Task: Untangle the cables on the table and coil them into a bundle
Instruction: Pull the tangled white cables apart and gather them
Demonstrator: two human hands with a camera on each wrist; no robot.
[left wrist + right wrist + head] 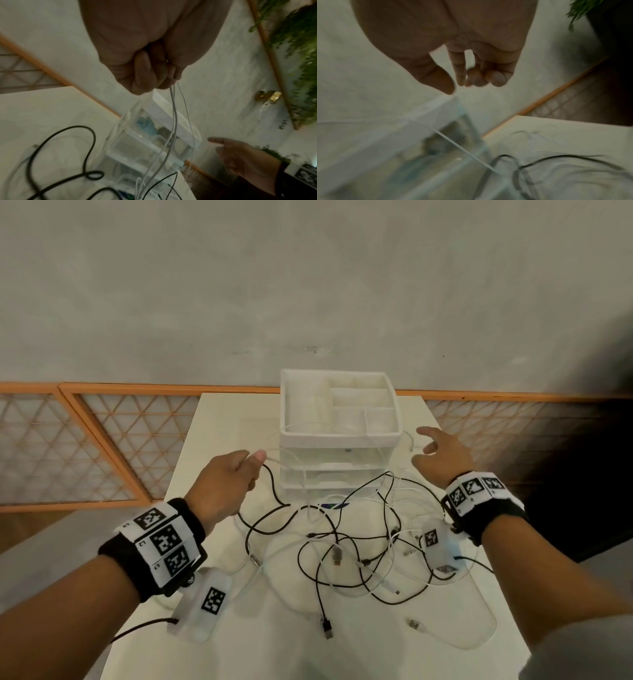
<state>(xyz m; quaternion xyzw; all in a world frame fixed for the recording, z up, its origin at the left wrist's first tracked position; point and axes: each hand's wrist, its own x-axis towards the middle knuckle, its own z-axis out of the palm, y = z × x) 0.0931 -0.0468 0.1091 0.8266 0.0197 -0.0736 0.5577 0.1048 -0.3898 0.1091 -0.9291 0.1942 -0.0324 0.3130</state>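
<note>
Markers on wristbands (pixel 161 542) unreadable; left hand (pixel 222 484) pinches white cables (pixel 173 108).

On my left hand (pixel 222 484) side I see a bare forearm ending in a black wristband (pixel 150 546), wrapped by a white strip carrying three square black-and-white coded markers (pixel 164 541). A small black bracket sits at the band's edge nearest the thumb. My right hand (pixel 442 455) wears the same kit: a black wristband (pixel 486 511) with a white marker strip (pixel 474 491), three codes showing. A grey sleeve (pixel 582 648) covers the upper right arm; both forearms are otherwise uncovered.
</note>
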